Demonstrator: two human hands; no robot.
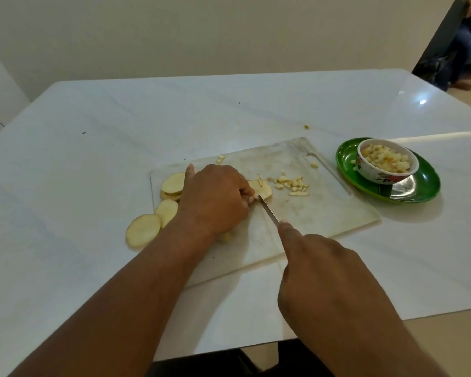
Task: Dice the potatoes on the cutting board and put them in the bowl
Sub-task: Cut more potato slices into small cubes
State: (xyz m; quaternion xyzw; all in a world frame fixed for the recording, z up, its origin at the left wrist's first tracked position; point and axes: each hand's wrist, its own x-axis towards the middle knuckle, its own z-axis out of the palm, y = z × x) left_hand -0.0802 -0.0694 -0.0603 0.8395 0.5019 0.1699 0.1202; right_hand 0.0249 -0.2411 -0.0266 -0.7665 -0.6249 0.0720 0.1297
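Note:
A white cutting board [310, 213] lies on the white table. My left hand [215, 197] holds down a potato slice [264, 189] with curled fingers. My right hand [324, 273] grips a knife [268, 212], forefinger along its spine, with the blade tip in that slice. A small pile of diced potato [294, 185] lies just right of the slice. Round potato slices [172, 183] are stacked at the board's left edge, and one slice [143, 229] lies on the table. A floral bowl [375, 175] full of dice stands to the right of the board.
The bowl stands on a green plate [419, 189] right of the board. Stray potato bits lie at the board's far edge [220, 158] and on the table [306, 127]. The table's front edge runs close below my right hand. A seated person [465, 44] is at the far right.

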